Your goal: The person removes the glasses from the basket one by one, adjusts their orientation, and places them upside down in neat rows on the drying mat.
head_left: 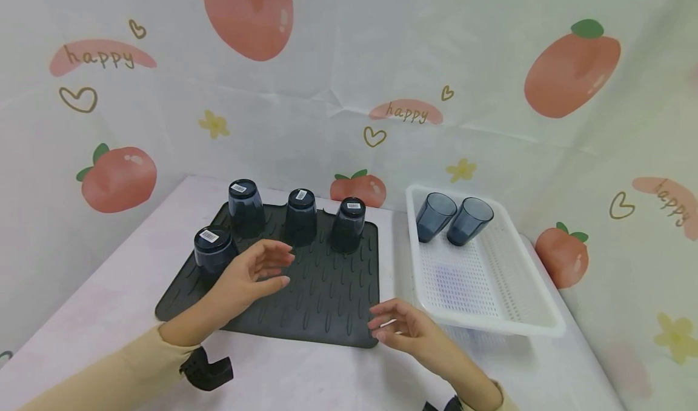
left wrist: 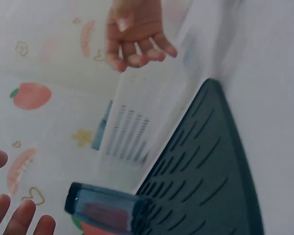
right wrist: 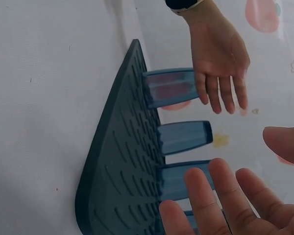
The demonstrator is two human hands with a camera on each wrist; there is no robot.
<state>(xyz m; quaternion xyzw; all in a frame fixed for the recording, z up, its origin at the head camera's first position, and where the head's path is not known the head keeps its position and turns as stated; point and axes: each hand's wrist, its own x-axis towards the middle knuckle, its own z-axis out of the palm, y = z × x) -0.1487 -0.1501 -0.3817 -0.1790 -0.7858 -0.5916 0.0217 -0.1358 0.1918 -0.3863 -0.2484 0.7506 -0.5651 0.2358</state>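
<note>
My left hand (head_left: 245,284), empty with fingers relaxed, is over the left part of a dark ribbed drying mat (head_left: 327,296). Just behind it a blue drinking glass (head_left: 211,250) stands upside down on the mat, partly covered by the hand. Three more upturned glasses line the back: one at the left (head_left: 246,211), one in the middle (head_left: 301,217), one at the right (head_left: 348,226). Near the mat's front right corner is my right hand (head_left: 411,335), fingers loosely bent and nothing held. Its spread fingers (right wrist: 201,196) also show in the right wrist view.
To the right a white perforated basket (head_left: 491,321) holds two blue glasses, one at its back left corner (head_left: 434,214) and one beside it (head_left: 469,220), both leaning with mouths up. A patterned cloth backdrop (head_left: 305,108) rises behind the pale table (head_left: 305,374).
</note>
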